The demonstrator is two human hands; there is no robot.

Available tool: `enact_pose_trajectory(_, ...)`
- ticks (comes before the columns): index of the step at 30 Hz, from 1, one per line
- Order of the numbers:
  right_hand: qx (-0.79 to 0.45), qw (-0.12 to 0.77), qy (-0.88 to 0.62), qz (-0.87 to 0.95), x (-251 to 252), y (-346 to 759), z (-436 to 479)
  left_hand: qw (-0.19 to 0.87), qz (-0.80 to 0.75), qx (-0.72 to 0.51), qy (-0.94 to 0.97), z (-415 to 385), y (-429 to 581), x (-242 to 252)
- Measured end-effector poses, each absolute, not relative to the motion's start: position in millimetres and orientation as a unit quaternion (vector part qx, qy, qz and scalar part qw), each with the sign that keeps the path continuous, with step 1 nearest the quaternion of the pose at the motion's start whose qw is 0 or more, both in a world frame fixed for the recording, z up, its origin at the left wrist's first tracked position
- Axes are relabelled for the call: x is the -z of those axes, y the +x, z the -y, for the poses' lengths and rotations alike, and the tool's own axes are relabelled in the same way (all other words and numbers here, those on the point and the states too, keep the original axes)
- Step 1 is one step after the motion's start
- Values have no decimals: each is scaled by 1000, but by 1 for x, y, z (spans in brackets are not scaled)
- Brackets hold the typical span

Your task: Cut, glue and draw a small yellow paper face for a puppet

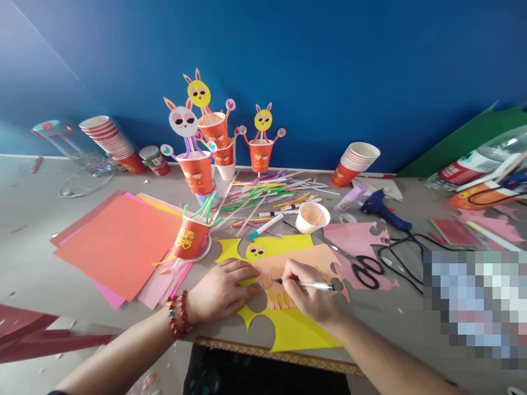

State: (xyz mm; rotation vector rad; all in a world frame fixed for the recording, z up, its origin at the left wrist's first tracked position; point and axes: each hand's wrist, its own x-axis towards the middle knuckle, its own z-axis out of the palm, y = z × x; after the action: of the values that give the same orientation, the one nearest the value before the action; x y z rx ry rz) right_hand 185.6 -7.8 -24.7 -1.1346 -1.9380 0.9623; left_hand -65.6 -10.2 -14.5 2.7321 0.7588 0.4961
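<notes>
My right hand grips a white pen with its tip on a peach paper sheet. That sheet lies on a yellow paper sheet with shapes cut out of it. My left hand, fingers curled, presses flat on the papers just left of the pen tip. A red bead bracelet circles that wrist. A small yellow paper face lies just beyond my left hand.
Black scissors lie on pink paper to the right, near a blue glue gun. Orange and pink sheets lie left. Red cups with bunny figures, loose straws, cup stacks and a white cup stand behind.
</notes>
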Motion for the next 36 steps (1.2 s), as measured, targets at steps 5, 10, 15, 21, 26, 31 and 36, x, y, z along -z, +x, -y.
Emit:
enact_pose_trajectory(5,-380,335,-433,745,27,187,9,130,-262,-171,941,10,-66,15)
enact_pose_trajectory(10,-388,329,-431,745,26,188,9,130,-262,-176,940,10,-65,14)
enact_pose_trajectory(15,-395,329,-430,742,24,187,9,131,-262,-177,939,10,-65,14)
enact_pose_trajectory(21,-399,322,-430,743,24,188,10,130,-260,-181,940,10,-65,14)
enact_pose_trajectory(26,-409,325,-429,737,23,188,9,125,-260,-181,940,10,-65,14)
enact_pose_trajectory(31,-431,338,-434,715,22,187,9,128,-263,-175,940,11,-65,16)
enact_pose_trajectory(36,-423,336,-429,724,22,185,9,129,-261,-176,940,10,-65,14)
